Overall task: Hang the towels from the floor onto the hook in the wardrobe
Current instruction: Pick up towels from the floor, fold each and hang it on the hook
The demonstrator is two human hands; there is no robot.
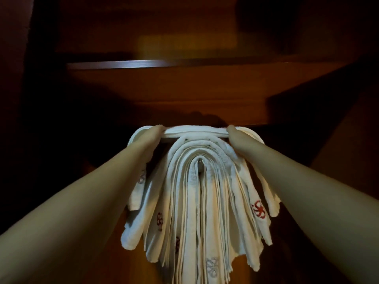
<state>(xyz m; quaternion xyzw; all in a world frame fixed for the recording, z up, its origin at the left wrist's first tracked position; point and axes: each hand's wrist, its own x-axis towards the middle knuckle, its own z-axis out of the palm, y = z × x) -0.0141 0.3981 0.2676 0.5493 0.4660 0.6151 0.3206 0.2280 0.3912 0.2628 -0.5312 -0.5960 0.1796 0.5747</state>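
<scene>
- Two hands up in the wardrobe: left hand (pixel 156 131) and right hand (pixel 232 131), each grip pinching one end of a towel (pixel 196 132) stretched flat.
- It's just above the hung stack (pixel 196 181) on the hook (pixel 200 163).
- Next I'd guess: lower it centred over the hook.

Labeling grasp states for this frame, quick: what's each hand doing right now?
Left hand: grips the left end of the white towel stretched above the hung towels.
Right hand: grips the same towel's right end.
</scene>
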